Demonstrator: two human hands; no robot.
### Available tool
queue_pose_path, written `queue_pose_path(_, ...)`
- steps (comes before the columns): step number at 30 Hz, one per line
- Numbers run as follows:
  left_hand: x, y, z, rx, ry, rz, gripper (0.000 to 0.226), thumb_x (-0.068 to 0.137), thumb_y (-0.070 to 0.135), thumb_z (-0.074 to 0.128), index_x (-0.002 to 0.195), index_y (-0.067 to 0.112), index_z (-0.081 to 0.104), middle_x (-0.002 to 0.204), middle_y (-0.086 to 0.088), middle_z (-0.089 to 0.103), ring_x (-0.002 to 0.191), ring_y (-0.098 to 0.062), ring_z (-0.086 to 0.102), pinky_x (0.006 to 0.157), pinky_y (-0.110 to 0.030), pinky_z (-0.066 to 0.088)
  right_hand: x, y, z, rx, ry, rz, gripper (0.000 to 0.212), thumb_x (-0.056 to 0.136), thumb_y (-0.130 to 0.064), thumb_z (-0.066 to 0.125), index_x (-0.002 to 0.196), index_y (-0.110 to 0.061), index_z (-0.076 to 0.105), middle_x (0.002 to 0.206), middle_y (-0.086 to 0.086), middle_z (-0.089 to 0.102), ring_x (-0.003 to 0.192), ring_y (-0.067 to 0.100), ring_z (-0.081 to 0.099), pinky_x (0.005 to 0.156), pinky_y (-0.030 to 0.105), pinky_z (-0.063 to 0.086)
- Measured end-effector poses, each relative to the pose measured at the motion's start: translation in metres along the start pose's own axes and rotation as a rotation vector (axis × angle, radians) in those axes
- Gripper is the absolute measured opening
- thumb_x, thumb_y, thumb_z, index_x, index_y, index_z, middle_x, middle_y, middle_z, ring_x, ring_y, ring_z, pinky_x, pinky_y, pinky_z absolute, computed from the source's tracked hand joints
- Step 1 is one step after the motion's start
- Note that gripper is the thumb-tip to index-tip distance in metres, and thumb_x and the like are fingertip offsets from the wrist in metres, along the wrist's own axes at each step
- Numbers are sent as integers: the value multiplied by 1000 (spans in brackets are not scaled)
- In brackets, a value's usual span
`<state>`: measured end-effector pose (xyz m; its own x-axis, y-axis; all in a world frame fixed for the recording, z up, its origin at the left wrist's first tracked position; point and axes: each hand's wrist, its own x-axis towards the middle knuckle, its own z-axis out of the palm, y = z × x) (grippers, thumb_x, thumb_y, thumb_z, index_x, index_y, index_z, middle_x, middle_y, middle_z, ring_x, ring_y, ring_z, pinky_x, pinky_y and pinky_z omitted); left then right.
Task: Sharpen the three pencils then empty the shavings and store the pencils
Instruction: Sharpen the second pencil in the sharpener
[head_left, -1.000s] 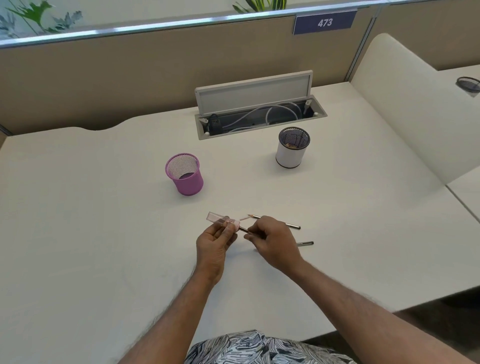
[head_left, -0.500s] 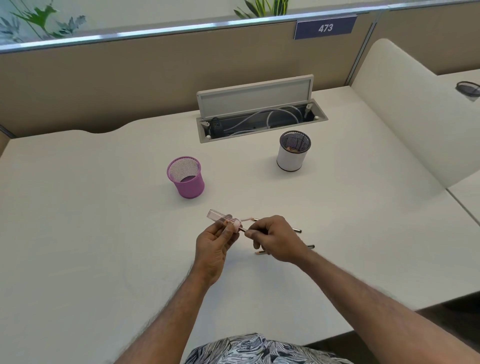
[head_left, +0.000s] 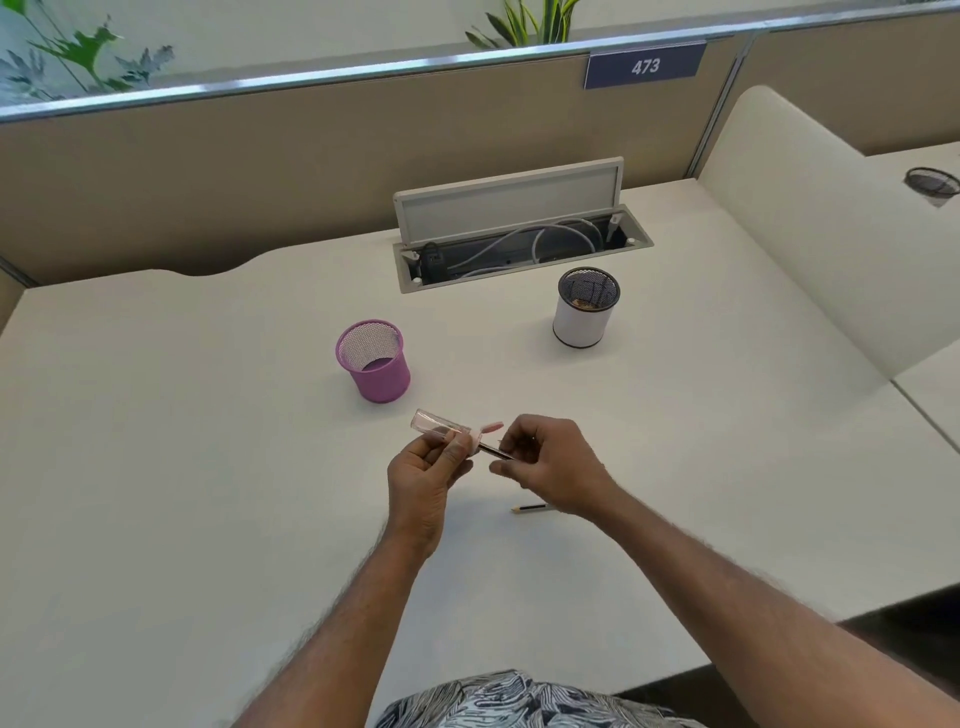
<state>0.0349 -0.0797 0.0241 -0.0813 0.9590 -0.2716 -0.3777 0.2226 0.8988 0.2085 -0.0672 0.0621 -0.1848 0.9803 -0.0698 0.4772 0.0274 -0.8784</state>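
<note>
One hand, the left hand (head_left: 423, 470), is pinching the clear sharpener (head_left: 439, 423) over the middle of the desk (head_left: 208, 467). The right hand (head_left: 553, 467) is pinching a pencil (head_left: 496, 452), poking its tip in. A second pencil (head_left: 530, 507) is lying nearer the front edge. A purple cup (head_left: 376, 366) and a white cup (head_left: 582, 319) are standing farther back.

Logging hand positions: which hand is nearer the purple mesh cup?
Left. The left hand is just in front of the purple mesh cup; the right hand lies farther right.
</note>
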Motion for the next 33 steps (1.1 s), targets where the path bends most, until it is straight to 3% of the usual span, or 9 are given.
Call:
queue_pose_path(4,-3,2,5,-19,28,9,31,70,35,78,89,11,76,84,-2,76,84,-13,69,72,-23,55,-8,2,4,-457,274,-409,14,79,-18,77,76,-12,66,70,0,61,57,23,56,49,36,48)
queue_pose_path(8,-6,3,13,-80,43,1,23,71,33,77,85,14,78,87,-2,76,86,-14,70,74,-23,55,-10,3,3,-578,313,-562,11,85,-14,72,82,-4,69,68,8,59,51,29,53,40,35,45)
queue_pose_path(14,-6,7,13,-89,12,-6,25,74,25,73,93,8,72,88,2,77,84,-11,70,74,-23,56,-7,-3,0,-360,184,-429,11,84,-11,71,78,-2,70,65,9,58,54,27,51,50,36,45)
queue_pose_path(19,-4,15,12,-72,-118,-16,19,72,26,77,89,17,78,91,0,76,88,-12,69,79,-24,55,-4,-7,-8,149,-47,21,16,88,-14,69,72,-12,71,56,2,64,41,11,45,44,23,37)
queue_pose_path(23,-4,17,10,-75,-175,-37,22,73,27,78,93,19,79,94,-4,75,90,-14,68,81,-24,55,0,-6,-17,448,-260,259,21,92,-14,64,84,5,68,56,6,60,36,12,36,39,18,26)
queue_pose_path(26,-5,17,11,-49,-144,-17,25,69,31,80,91,18,79,92,-3,76,89,-13,69,78,-24,55,0,-7,-18,474,-295,254,15,87,-10,68,85,5,67,59,3,61,40,12,35,41,20,25)
queue_pose_path(28,-5,16,13,-37,-105,-7,19,72,27,78,89,19,80,90,0,77,86,-12,70,76,-23,55,-1,-8,-16,410,-256,213,8,79,-5,75,81,-5,67,57,-3,59,40,12,39,41,21,30)
queue_pose_path(31,-4,14,14,-29,-43,6,16,72,28,78,86,21,80,88,1,77,86,-11,70,73,-23,55,0,-8,-10,196,-51,87,19,73,-4,80,76,-14,64,57,-2,60,43,14,52,43,27,43)
queue_pose_path(33,-4,14,14,-21,-13,20,17,71,31,79,85,21,79,88,0,77,88,-12,70,73,-22,55,-2,-8,-6,-56,120,-147,18,72,-9,82,75,-13,64,64,0,62,53,15,55,50,30,47)
